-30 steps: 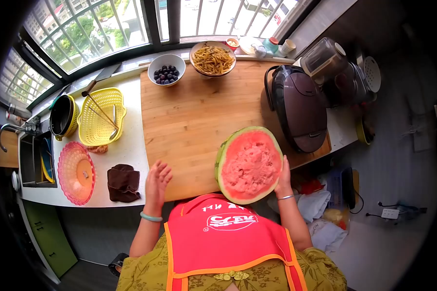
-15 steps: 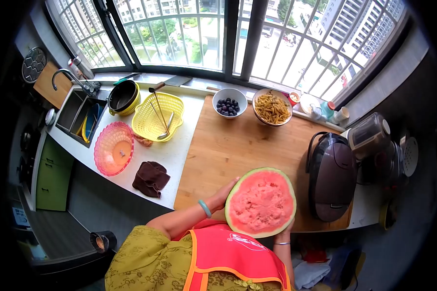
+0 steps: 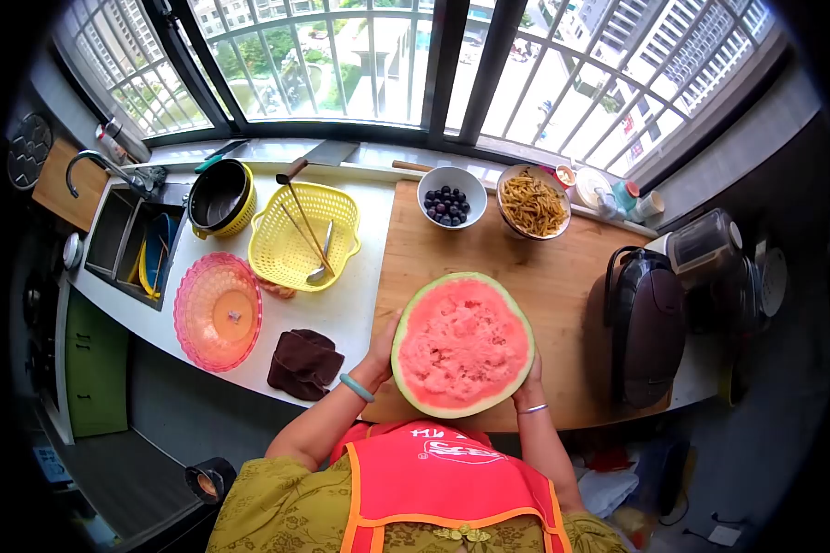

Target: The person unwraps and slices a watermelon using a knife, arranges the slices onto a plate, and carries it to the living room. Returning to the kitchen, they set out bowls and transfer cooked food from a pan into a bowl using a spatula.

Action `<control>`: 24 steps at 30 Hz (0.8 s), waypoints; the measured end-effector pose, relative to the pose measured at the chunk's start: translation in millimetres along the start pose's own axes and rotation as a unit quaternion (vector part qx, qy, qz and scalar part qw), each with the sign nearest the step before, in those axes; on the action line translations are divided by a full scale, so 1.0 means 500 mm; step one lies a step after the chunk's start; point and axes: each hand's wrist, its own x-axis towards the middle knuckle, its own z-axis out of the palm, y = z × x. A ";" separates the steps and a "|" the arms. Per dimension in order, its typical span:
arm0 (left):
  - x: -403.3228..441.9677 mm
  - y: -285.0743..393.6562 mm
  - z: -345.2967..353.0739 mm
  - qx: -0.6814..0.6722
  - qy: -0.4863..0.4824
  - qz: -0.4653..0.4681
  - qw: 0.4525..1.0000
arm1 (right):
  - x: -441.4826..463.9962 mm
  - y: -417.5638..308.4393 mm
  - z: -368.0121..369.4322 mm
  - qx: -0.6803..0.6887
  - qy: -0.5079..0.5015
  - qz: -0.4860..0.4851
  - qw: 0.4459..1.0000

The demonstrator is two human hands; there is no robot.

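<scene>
A halved watermelon (image 3: pixel 463 346), its red cut face turned up toward me, is held between my two hands over the near part of the wooden board (image 3: pixel 544 276). My left hand (image 3: pixel 381 350), with a green bangle at the wrist, presses against its left side. On the right side my right hand (image 3: pixel 531 385), with a silver bangle, grips the rind. The rind hides most of the fingers of both hands. Beyond the melon stand a white bowl of dark round fruit (image 3: pixel 451 197) and a bowl of brown strips (image 3: pixel 533 204).
A dark rice cooker (image 3: pixel 648 332) stands on the right. Left of the board are a brown cloth (image 3: pixel 305 363), a pink basket (image 3: pixel 218 311), a yellow basket (image 3: pixel 304 236) holding utensils, a black pot (image 3: pixel 219 195) and a sink (image 3: pixel 136 241). A cleaver (image 3: pixel 330 153) lies by the window.
My left hand, free and open a second ago, has come onto the watermelon's left side. The melon now lies between both hands, its cut face turned. The camera view has shifted as well.
</scene>
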 end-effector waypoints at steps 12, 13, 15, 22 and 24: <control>0.075 0.409 -0.084 0.501 0.109 0.414 0.753 | -0.087 0.042 0.029 -0.200 0.261 -0.175 0.928; 0.096 0.486 -0.105 0.517 0.158 0.453 0.709 | -0.086 0.044 0.010 -0.161 0.245 -0.178 0.939; 0.188 0.606 -0.210 0.612 0.280 0.481 0.562 | -0.092 0.051 0.011 -0.127 0.230 -0.174 0.949; 0.302 0.772 -0.267 0.804 0.257 -0.014 0.537 | -0.102 0.057 0.015 -0.135 0.237 -0.176 0.946; 0.328 0.785 -0.273 0.799 0.264 -0.023 0.539 | -0.105 0.057 0.027 -0.146 0.247 -0.166 0.943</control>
